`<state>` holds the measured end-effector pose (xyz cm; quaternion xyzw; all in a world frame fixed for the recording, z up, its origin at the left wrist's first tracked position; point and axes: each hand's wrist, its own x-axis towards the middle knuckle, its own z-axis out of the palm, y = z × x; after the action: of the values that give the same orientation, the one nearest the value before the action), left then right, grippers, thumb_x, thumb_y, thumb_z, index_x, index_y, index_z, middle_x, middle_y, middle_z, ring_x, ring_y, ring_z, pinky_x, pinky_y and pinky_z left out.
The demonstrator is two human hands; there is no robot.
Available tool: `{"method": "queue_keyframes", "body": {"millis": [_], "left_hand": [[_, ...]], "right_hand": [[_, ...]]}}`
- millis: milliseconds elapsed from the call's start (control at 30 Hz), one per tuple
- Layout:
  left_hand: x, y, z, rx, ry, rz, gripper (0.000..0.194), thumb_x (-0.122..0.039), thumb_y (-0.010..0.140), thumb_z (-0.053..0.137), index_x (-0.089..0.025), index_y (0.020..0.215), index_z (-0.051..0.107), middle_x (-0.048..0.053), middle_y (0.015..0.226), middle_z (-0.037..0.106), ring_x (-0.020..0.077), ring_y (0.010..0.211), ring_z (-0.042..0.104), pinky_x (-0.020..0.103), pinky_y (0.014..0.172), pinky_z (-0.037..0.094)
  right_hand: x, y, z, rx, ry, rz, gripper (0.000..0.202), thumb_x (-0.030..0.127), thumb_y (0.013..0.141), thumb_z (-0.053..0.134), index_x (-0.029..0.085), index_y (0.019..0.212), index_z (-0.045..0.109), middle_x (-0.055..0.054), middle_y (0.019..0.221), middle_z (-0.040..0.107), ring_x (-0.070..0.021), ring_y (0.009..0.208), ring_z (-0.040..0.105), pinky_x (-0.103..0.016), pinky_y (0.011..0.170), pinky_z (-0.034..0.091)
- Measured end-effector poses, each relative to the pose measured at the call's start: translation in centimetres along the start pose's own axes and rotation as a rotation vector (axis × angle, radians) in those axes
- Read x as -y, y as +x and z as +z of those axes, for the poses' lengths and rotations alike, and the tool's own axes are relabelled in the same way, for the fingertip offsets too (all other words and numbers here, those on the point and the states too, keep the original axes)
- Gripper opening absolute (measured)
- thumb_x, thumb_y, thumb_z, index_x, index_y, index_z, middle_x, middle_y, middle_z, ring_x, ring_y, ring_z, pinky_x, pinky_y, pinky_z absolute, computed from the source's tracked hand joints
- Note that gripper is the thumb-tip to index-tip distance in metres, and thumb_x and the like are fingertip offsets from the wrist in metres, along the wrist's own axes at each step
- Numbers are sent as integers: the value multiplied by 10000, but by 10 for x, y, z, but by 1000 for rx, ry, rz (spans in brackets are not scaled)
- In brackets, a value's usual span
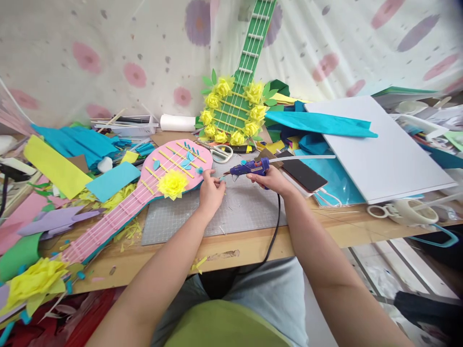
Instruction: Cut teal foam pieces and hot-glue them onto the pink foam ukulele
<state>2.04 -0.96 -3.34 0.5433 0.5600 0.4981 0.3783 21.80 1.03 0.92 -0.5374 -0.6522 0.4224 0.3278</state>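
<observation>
My right hand (274,180) grips a blue hot glue gun (249,167), its nozzle pointing left. A long whitish glue stick (307,157) sticks out of its back end. Close to the nozzle, my left hand (211,193) pinches a small pale blue piece (222,178), too small to make out well. Just left of that hand lies a pink paper guitar (148,176) with yellow strips, white strings, blue bits and a yellow paper flower (172,184). Both hands are above a grey cutting mat (181,217).
A green paper guitar (235,103) with yellow flowers leans at the back. Scissors (221,153) and a phone (304,173) lie beyond my hands. White board (379,149) covers the right side; coloured paper scraps (115,180) crowd the left. The gun's black cord (275,236) hangs over the table edge.
</observation>
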Motion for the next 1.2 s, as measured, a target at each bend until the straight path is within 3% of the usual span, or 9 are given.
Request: {"method": "queue_keyframes", "body": {"millis": [100,300,667,1200], "left_hand": [[3,2,-1,-9,9,-4,347,-122,741,546,-218,1009,346,-69,668,551,107,538,608,218,503,457],[4,3,-1,-21,29,5,362,-141,722,564,-219,1009,357,-66,656,555,123,540,613,236,515,452],[4,3,-1,-23,78,22,360,-138,730,560,-216,1027,371,-53,687,553,120,576,607,240,547,456],[1,2,-3,-27,16,5,354,-149,742,558,-218,1024,357,-55,688,542,113,543,603,191,437,435]], "right_hand": [[-2,1,1,-10,-15,11,459,583,581,714,160,702,583,19,562,528,-59,425,386,-224,397,311],[0,2,6,-28,-53,17,483,617,559,701,157,593,556,21,490,496,-61,404,372,-237,404,305],[-7,4,7,-21,-62,4,463,598,592,691,153,660,585,1,574,556,-62,440,395,-233,428,323],[-4,3,5,-31,-80,22,469,604,566,705,157,662,605,13,520,525,-75,444,402,-240,444,331]]}}
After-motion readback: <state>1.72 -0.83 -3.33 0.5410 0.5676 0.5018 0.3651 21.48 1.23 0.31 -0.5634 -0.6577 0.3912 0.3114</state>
